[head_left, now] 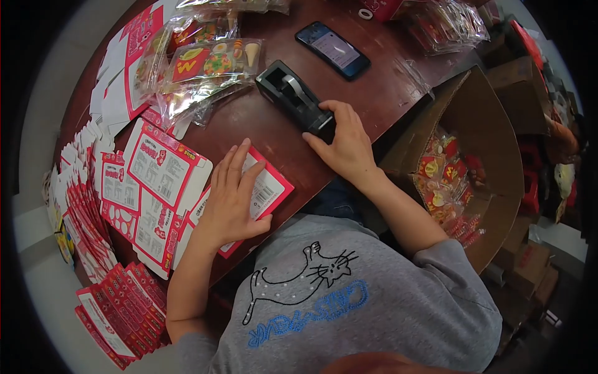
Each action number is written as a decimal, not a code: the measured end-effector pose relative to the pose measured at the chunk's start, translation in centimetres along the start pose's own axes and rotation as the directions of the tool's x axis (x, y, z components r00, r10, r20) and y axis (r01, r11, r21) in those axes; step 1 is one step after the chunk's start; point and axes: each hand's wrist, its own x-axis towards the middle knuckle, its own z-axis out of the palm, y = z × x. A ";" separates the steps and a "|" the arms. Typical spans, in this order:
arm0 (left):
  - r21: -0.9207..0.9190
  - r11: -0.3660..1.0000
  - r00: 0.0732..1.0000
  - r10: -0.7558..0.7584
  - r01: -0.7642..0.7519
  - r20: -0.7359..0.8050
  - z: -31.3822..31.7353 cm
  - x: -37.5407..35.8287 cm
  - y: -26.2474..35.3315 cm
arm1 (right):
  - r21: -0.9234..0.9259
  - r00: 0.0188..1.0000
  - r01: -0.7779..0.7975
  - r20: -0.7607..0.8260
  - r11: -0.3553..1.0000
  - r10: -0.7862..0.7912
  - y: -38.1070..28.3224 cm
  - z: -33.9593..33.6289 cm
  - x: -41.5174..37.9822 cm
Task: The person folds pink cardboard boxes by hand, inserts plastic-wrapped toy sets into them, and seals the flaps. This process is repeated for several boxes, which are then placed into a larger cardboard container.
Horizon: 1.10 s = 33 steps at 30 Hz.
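Observation:
My left hand (227,202) lies on a flat pink-and-white box (268,190) with a barcode, fingers stretched out and pressing its upper face near the table edge. My right hand (349,146) is at the near end of a black tape dispenser (289,93), its thumb on one side and fingers on the other. Whether a strip of tape is between those fingers I cannot make out. Left of my left hand, several flat printed cartons (159,165) overlap on the dark red table (243,118).
Clear bags of toy food (208,65) lie at the back left, a phone (332,50) behind the dispenser. More packets (445,25) sit at the back right. An open cardboard box (492,187) with packets stands at right. Stacked folded cartons (118,311) fill the lower left.

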 end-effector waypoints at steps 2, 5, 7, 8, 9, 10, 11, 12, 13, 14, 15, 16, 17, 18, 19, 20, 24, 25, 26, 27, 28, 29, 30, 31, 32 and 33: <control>-0.009 1.000 1.000 0.018 -0.018 0.009 -0.2 -0.2 0.2 | 0.020 1.000 0.009 -0.009 1.000 -0.009 0.0 0.1 1.4; 0.218 0.975 0.998 -0.055 0.048 0.029 -0.5 -1.1 0.4 | 0.183 0.981 -0.152 0.147 0.971 0.126 -0.3 -0.4 2.7; 0.132 0.987 0.994 -0.099 0.092 0.045 -0.2 -1.8 -0.1 | 0.765 0.890 -0.454 0.363 0.457 0.276 -0.5 -0.8 3.1; 0.130 0.987 0.994 -0.104 0.098 0.044 -0.1 -2.0 0.1 | 0.763 0.889 -0.456 0.368 0.458 0.273 -0.4 -0.9 2.9; 0.102 0.989 0.994 -0.108 0.104 0.035 -0.2 -2.1 0.2 | 0.745 0.948 -0.317 0.266 0.587 0.173 -0.2 -1.0 2.6; 0.074 0.991 0.993 -0.112 0.110 0.030 -0.2 -2.4 0.5 | 0.705 0.983 -0.165 0.172 0.690 0.059 0.0 -1.0 2.1; 0.074 0.991 0.992 -0.117 0.115 0.035 -0.3 -2.5 0.7 | 0.707 0.982 -0.171 0.178 0.686 0.062 0.2 -1.0 1.4; 0.077 0.993 0.996 -0.089 0.087 0.024 -0.4 -2.5 0.9 | 0.716 0.991 -0.114 0.128 0.688 0.032 0.4 -0.9 0.7; 0.078 0.995 0.998 -0.060 0.059 0.012 -0.5 -2.4 1.1 | 0.721 0.997 -0.056 0.076 0.691 0.001 0.7 -0.8 0.2; 0.074 0.996 0.998 -0.060 0.059 0.014 -0.5 -2.2 1.3 | 0.719 0.997 -0.060 0.079 0.692 0.004 1.2 -0.7 -0.4; 0.054 0.998 1.000 -0.024 0.024 0.004 -0.5 -1.9 1.5 | 0.604 0.999 -0.047 0.039 0.796 0.029 1.7 -0.5 -0.9; 0.037 0.999 1.000 0.009 -0.009 -0.007 -0.5 -1.6 1.5 | 0.476 0.999 -0.038 -0.003 0.879 0.045 2.1 -0.3 -1.2; 0.038 0.999 1.000 0.004 -0.004 -0.002 -0.4 -1.4 1.5 | 0.480 0.999 -0.042 0.001 0.876 0.047 2.4 -0.2 -1.4; 0.037 0.998 0.998 0.050 -0.051 0.025 -0.4 -1.1 1.4 | 0.384 0.998 -0.009 -0.054 0.923 0.033 2.7 -0.1 -1.5; 0.035 0.995 0.994 0.095 -0.097 0.055 -0.4 -0.9 1.2 | 0.284 0.994 0.019 -0.108 0.959 0.013 2.8 0.0 -1.7; 0.035 0.995 0.994 0.086 -0.089 0.063 -0.4 -0.8 1.0 | 0.292 0.995 0.012 -0.099 0.956 0.018 2.8 -0.3 -1.9; 0.060 0.969 0.963 0.228 -0.238 0.142 0.3 -1.2 -0.6 | 0.451 0.989 -0.090 0.144 0.888 0.027 0.2 -3.0 -2.8; 0.089 0.958 0.955 0.259 -0.273 0.146 0.4 -1.3 -1.0 | 0.453 0.942 -0.161 0.334 0.877 0.001 -0.6 -3.5 -2.9; 0.081 0.964 0.958 0.236 -0.252 0.165 0.6 -1.4 -1.1 | 0.445 0.863 -0.220 0.503 0.868 -0.039 -1.1 -3.7 -2.8; 0.086 0.965 0.958 0.233 -0.249 0.168 0.7 -1.4 -1.0 | 0.424 0.817 -0.184 0.568 0.887 -0.102 -1.1 -3.4 -2.8; 0.096 0.963 0.958 0.234 -0.252 0.164 0.7 -1.3 -1.2 | 0.434 0.811 -0.192 0.576 0.880 -0.107 -1.4 -3.2 -2.8; 0.022 0.969 0.963 0.243 -0.247 0.117 1.3 -1.5 -1.8 | 0.415 0.776 -0.127 0.608 0.901 -0.170 -1.6 -3.0 -2.6; 0.026 0.970 0.964 0.235 -0.240 0.120 1.2 -1.5 -1.8 | 0.396 0.735 -0.058 0.638 0.917 -0.229 -1.8 -2.7 -2.4; 0.049 0.970 0.964 0.230 -0.238 0.133 1.2 -1.4 -1.7 | 0.400 0.732 -0.059 0.640 0.915 -0.233 -1.9 -2.3 -2.3; 0.070 0.969 0.963 0.225 -0.237 0.145 1.1 -1.4 -1.6 | 0.390 0.728 -0.063 0.647 0.919 -0.225 -2.0 -1.8 -2.3; 0.069 0.969 0.964 0.223 -0.235 0.145 1.0 -1.3 -1.5 | 0.378 0.725 -0.067 0.654 0.924 -0.215 -2.0 -1.3 -2.2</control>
